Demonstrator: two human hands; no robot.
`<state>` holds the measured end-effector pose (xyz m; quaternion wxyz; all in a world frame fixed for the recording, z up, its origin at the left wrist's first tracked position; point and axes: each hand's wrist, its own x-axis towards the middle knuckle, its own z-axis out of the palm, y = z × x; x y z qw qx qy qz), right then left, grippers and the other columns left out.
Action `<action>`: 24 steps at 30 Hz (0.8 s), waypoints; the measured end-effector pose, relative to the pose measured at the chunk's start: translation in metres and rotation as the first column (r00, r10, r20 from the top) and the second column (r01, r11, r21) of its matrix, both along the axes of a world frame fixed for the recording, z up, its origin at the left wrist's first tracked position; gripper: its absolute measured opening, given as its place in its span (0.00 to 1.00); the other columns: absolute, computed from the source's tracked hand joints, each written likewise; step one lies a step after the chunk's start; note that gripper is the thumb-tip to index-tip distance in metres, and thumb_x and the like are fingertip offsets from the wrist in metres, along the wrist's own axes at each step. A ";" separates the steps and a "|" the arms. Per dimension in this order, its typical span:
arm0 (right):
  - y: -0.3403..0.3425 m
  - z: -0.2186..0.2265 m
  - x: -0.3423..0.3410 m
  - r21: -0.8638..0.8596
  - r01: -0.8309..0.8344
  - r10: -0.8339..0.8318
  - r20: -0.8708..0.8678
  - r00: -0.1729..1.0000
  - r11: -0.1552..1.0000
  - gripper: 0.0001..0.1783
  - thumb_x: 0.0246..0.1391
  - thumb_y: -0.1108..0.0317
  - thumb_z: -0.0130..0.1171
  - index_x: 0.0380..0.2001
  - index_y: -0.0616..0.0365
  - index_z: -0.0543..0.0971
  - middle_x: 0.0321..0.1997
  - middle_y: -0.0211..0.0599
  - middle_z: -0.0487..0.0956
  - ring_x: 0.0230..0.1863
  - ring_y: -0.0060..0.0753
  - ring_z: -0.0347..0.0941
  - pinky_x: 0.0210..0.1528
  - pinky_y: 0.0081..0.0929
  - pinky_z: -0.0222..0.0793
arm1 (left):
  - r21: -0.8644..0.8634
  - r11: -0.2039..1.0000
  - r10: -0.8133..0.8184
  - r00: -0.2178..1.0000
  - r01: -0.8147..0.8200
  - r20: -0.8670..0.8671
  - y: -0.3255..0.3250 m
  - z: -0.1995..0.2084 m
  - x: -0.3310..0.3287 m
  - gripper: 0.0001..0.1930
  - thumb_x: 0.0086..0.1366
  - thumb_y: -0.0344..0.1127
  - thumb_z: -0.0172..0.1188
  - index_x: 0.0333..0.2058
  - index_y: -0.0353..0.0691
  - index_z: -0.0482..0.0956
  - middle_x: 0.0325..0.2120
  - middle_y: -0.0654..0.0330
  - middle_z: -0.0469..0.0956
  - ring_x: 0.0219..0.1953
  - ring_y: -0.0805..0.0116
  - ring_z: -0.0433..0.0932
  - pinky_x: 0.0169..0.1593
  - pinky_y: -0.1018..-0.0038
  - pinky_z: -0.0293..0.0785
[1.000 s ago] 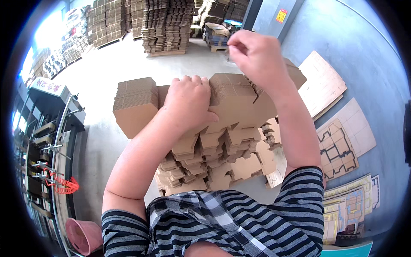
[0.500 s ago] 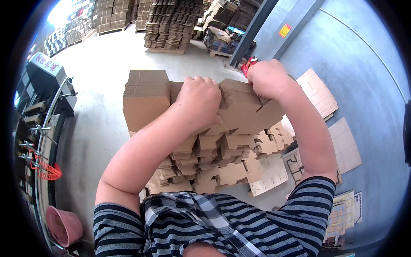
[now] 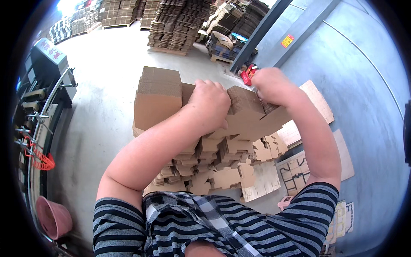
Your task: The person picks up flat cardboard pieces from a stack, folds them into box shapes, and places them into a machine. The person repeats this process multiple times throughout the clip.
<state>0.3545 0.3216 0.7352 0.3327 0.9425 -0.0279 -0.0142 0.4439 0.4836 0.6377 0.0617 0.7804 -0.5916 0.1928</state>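
Note:
A thick bundle of brown die-cut cardboard blanks (image 3: 159,108) stands on edge in front of me, its sheets pressed together and its outline notched. My left hand (image 3: 209,103) is closed over its top edge in a notch near the middle, fingers over the far side and thumb on the near face. At the bundle's right end my right hand (image 3: 274,88) is curled into a fist against the top edge; its fingertips are hidden. Below and nearer to me lie uneven stacks of similar cardboard blanks (image 3: 220,175).
Machinery with an orange coiled hose (image 3: 43,162) lines the left, near a pink bucket (image 3: 55,217). Wooden boards (image 3: 295,171) lie or lean by the blue wall (image 3: 364,111) at right. A steel column (image 3: 261,34) and tall cardboard stacks (image 3: 180,25) stand farther back.
The view has shifted slightly, so the bundle and both hands appear a little farther right. Both hands keep their places on the bundle.

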 end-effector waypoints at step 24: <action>0.017 -0.015 -0.026 -0.015 0.002 -0.002 -0.005 1.000 1.000 0.06 0.37 0.74 0.53 0.18 0.56 0.80 0.27 0.39 0.77 0.36 0.40 0.75 0.47 0.40 0.63 | -0.013 1.000 -0.010 1.000 0.010 -0.024 0.001 0.002 0.002 0.38 0.39 0.61 0.69 0.38 0.32 0.73 0.33 0.56 0.75 0.40 0.60 0.75 0.45 0.66 0.70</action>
